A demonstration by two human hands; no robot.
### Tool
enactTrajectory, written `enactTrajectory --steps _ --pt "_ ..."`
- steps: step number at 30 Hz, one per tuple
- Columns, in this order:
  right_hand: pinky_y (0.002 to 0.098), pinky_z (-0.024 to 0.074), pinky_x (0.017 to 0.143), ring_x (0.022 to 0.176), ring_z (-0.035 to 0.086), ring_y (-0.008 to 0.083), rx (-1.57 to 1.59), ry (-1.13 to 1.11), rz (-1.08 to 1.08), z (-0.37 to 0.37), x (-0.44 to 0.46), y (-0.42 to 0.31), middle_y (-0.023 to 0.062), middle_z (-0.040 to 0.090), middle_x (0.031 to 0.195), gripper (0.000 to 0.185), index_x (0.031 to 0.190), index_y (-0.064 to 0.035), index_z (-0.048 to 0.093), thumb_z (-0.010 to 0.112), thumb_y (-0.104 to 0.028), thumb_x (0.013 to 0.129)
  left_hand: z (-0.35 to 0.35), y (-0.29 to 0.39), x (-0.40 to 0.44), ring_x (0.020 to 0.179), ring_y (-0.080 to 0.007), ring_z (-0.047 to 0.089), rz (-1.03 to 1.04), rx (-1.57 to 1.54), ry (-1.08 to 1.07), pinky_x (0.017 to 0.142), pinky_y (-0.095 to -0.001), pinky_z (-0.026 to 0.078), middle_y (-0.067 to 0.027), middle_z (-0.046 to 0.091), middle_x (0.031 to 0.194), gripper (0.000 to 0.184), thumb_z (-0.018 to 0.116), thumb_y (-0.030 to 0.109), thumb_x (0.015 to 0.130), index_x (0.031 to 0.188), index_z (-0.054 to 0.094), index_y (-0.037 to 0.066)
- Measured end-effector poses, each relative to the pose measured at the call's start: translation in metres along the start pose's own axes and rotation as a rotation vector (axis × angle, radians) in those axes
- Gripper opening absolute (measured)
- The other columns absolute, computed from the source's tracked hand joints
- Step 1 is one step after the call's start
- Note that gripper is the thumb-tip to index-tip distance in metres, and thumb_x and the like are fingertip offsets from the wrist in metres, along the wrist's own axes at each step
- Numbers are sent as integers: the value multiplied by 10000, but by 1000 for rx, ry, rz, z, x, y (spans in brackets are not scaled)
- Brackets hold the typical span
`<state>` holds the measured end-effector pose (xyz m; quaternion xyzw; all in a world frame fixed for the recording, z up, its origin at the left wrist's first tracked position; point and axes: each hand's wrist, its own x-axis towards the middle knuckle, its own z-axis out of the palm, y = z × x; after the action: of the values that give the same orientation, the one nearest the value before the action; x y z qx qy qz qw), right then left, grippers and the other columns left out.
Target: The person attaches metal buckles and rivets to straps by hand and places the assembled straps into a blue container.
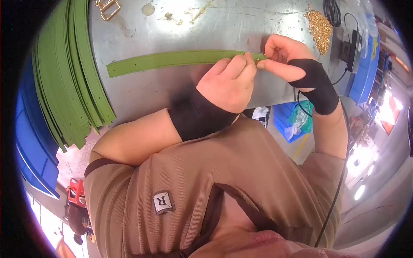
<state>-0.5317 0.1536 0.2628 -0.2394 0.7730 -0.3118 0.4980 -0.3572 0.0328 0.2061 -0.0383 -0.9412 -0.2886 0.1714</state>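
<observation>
A long green strap (172, 59) with stitched edges and small holes lies across the metal table, its left end resting flat. Near the strap's right end, my left hand (230, 84) is closed, its fingers gripping the band. My right hand (286, 56) pinches the very tip with thumb and forefinger. A tiny shiny gold spot (258, 60) shows at that end between the two hands; it looks like a small metal stud, partly covered by fingers. Both wrists wear black wraps.
Many green straps (64, 77) hang stacked over the table's left side. Gold metal buckles (109, 9) lie at the back left. A heap of small gold pieces (319, 32) sits at the back right, beside a black cable coil (332, 12). A blue bin (286, 122) stands below the edge.
</observation>
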Motion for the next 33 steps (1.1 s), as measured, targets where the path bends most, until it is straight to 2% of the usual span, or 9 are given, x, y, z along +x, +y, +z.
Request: enactTrajectory --steps 3,5,9,12,15,22,25,28,33 --pt "269 379 545 593 448 88 -251 -35 2 -5 11 -4 8 452 611 241 731 -41 512 710 -158 804 -2 -2 0 1007 -259 555 56 -2 44 850 -313 491 -176 603 1109 264 583 104 740 921 689 -56" --pt "229 348 551 622 444 49 -185 -155 63 -9 16 -9 -40 472 654 246 714 -59 484 683 -121 845 -6 -1 -1 1020 -239 594 21 -17 -23 854 -312 512 -150 610 1200 409 583 97 732 1083 664 -96" --pt "349 405 550 569 517 201 -394 -157 12 -12 24 -16 102 518 596 287 685 -3 533 701 -224 753 -5 0 0 1022 -242 595 10 -42 -21 860 -319 513 -153 611 1203 415 583 93 734 1094 660 -97" --pt "318 348 530 568 446 135 -583 -178 -75 -10 30 -26 48 446 574 268 666 -19 490 677 -183 768 -4 0 1 1024 -248 596 -17 -50 -43 871 -329 514 -157 608 1210 425 581 91 737 1111 654 -97" --pt "343 349 537 566 435 166 -615 -234 -47 -9 36 -33 82 427 573 284 659 -5 481 673 -198 741 -4 -1 1 1025 -253 595 1 -39 -34 877 -338 517 -156 602 1214 430 592 80 728 1116 651 -95" --pt "305 356 551 604 440 122 -462 -86 -189 -3 13 -2 36 464 614 248 711 -19 485 669 -152 811 -2 -1 0 1030 -264 589 9 -24 -26 853 -343 522 -155 589 1231 441 623 73 701 1110 646 -91" --pt "229 349 554 632 430 31 21 33 -67 4 1 13 -48 471 637 253 709 -51 513 680 -150 872 0 2 -3 1031 -262 585 -21 -18 -34 847 -341 520 -152 590 1225 429 624 74 702 1099 649 -87" --pt "238 356 553 619 437 47 114 23 -100 2 -1 22 -39 492 638 238 724 -43 513 666 -134 882 0 1 -1 1019 -259 583 -11 -5 -32 851 -337 516 -147 596 1208 409 628 74 699 1076 656 -81" --pt "294 393 550 586 493 104 -177 1 -123 -2 8 13 30 501 595 294 681 -34 508 725 -199 791 2 -2 -2 996 -250 583 59 62 19 854 -333 511 -114 606 1179 394 644 81 675 1046 670 -48"
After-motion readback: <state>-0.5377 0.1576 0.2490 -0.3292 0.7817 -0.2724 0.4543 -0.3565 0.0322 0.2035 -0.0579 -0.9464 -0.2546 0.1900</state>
